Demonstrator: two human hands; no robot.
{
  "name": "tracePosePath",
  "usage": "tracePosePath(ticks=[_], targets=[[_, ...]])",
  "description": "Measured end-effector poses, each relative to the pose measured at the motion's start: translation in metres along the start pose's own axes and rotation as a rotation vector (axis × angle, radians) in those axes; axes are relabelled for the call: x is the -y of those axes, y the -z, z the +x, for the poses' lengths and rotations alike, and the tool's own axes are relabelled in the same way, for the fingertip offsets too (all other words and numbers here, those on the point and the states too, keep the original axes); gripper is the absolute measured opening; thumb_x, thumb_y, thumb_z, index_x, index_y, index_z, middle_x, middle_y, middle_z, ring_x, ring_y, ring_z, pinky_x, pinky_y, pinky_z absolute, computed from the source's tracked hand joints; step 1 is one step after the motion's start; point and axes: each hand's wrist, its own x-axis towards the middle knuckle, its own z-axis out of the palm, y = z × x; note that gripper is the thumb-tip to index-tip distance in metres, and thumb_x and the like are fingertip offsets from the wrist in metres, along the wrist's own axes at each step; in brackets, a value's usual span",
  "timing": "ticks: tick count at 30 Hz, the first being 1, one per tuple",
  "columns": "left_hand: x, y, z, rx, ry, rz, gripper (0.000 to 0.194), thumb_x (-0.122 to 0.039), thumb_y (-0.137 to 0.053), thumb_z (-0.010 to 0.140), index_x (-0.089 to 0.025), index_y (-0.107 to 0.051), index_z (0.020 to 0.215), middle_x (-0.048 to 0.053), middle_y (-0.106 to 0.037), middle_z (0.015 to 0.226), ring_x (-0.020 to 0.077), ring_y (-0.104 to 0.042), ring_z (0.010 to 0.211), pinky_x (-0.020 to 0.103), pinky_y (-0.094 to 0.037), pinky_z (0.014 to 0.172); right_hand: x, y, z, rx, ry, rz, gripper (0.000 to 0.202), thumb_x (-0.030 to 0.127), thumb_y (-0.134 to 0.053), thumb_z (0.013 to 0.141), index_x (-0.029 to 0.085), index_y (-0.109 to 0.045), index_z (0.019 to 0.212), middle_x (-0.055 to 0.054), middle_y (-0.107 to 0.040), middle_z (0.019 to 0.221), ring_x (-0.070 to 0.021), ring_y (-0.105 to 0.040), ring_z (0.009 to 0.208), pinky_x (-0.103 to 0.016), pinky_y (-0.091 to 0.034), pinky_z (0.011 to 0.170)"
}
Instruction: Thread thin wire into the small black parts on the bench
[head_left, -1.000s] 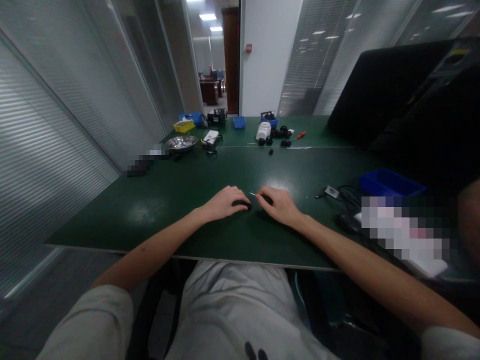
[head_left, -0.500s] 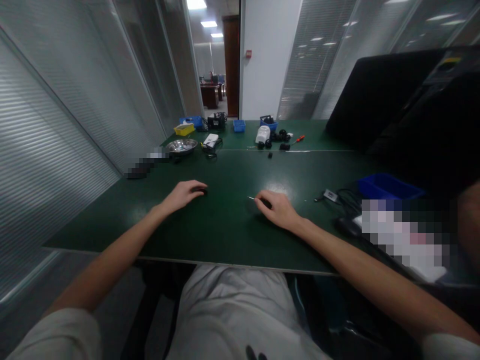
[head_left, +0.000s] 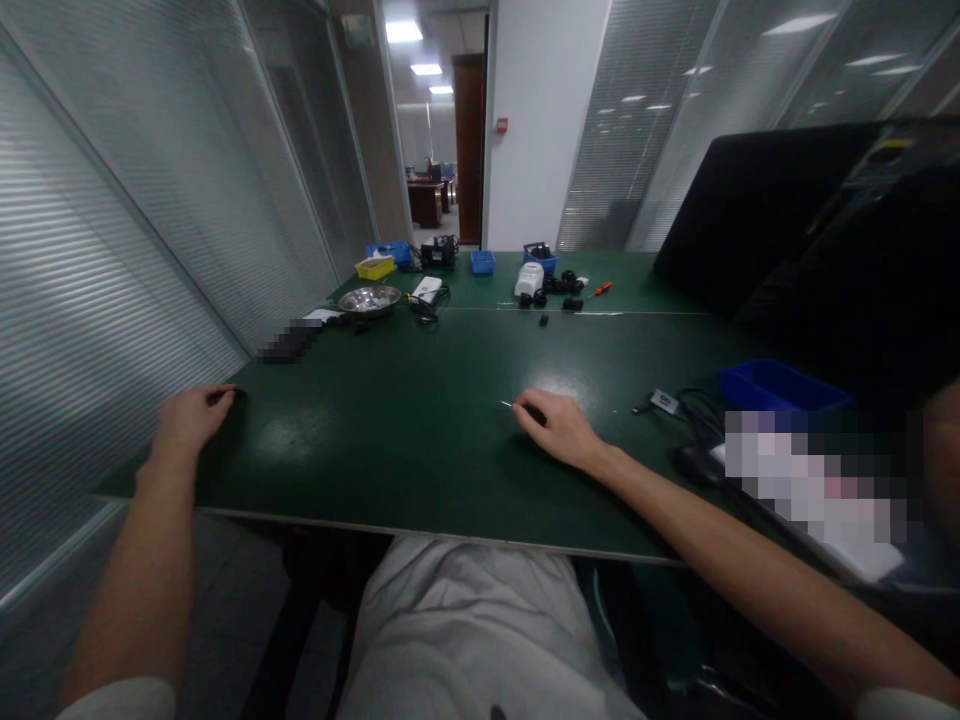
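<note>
Near the left edge of the green table (head_left: 420, 450) is my left hand (head_left: 196, 415), its fingers pinched together around something dark that is too small to name. My right hand (head_left: 551, 425) rests over the middle of the table, fingers curled. From its fingertips a thin, pale metal-like pin (head_left: 506, 404) sticks out to the left. A shiny metal bowl (head_left: 369, 300) stands at the back left. Beyond the right hand, toward the back, lie a small black piece (head_left: 544, 320) and a red-handled screwdriver (head_left: 602, 289).
Blue bins (head_left: 482, 263) and a yellow bin (head_left: 375, 267) line the far side, with a white device (head_left: 529, 279) and cables. To the right are a blue tray (head_left: 780, 387), a cable with a label (head_left: 664, 402) and a black monitor (head_left: 765, 210). Another person's arm shows at the right edge.
My left hand has moved far to the left, from near the middle to the table's left edge, and its fingers have closed. My right hand has stayed about where it was.
</note>
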Motion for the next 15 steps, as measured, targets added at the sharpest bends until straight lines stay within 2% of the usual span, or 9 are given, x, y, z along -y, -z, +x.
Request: tracePosePath(ticks=[5,10,15], targets=[[0.006,-0.006,0.005,-0.06,-0.006,-0.064,0.052,-0.046,-0.049,0.097,-0.012,-0.069,0.131,0.012,-0.073,0.118,0.0276,-0.065,0.104,0.032,-0.046,0.093,0.002,0.002,0.0,0.007,0.015,0.003,0.026,0.038,-0.047,0.105,0.021,-0.065,0.096,-0.003,-0.068,0.086,-0.0158,-0.06,0.071,-0.029,-0.041,0.066],[0.011,-0.01,0.008,-0.097,-0.086,-0.02,0.046,-0.041,-0.048,0.099,-0.011,-0.073,0.123,0.013,-0.07,0.124,0.0279,-0.063,0.109,0.033,-0.045,0.095,0.001,0.0,0.0,0.007,0.019,-0.003,0.026,0.037,-0.047,0.105,0.021,-0.065,0.097,-0.003,-0.068,0.086,-0.0155,-0.059,0.071,-0.029,-0.041,0.068],[0.013,-0.01,0.008,-0.095,-0.08,-0.051,0.047,-0.043,-0.048,0.099,-0.01,-0.073,0.122,0.013,-0.068,0.125,0.0279,-0.062,0.112,0.033,-0.043,0.099,-0.003,-0.002,0.0,0.016,0.01,-0.002,0.024,0.036,-0.048,0.104,0.021,-0.065,0.095,-0.003,-0.068,0.086,-0.0155,-0.06,0.071,-0.028,-0.04,0.067]])
